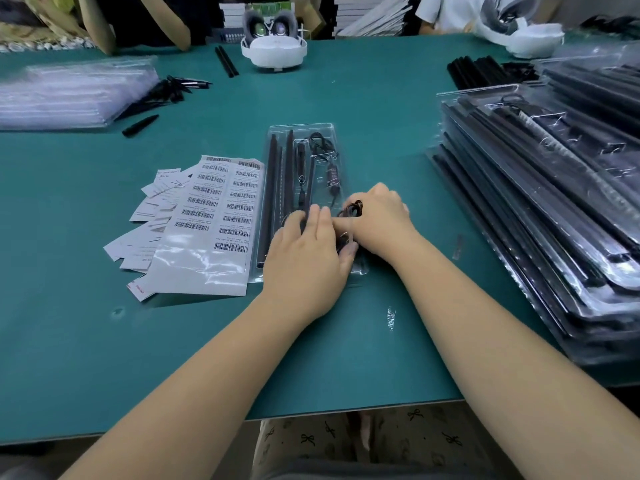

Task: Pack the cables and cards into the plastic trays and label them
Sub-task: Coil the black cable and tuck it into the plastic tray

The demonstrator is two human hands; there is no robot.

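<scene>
The left hand (304, 251) lies flat on the near end of a clear plastic tray (302, 128), fingers straight and close together, pressing down. The right hand (377, 216) sits just beside it on the tray's near right corner, fingers curled around a small coiled black cable (354, 208); the fingertips themselves are hidden, so the exact pinch cannot be told.

The one tray under the hands lies lengthwise, near to far, on the green table (346, 98). In its left part lie two long black rods (273, 188) side by side; right of them a shorter black tool (300, 161), and in the far right compartment a looped black cord (320, 142) with a small dark cylinder (331, 173) below it.

Touching the tray's left edge is one sheet of barcode labels (221, 202), in two columns, with its lower part peeled bare. Under it, fanned to the left, lie several white cards (156, 202); their count is unclear.

To the right stands a stack of filled trays (540, 202). At the far left lies a stack of empty clear trays (69, 91), with loose black pointed pieces (162, 97) beside it. At the far edge sits one white headset (273, 46).
</scene>
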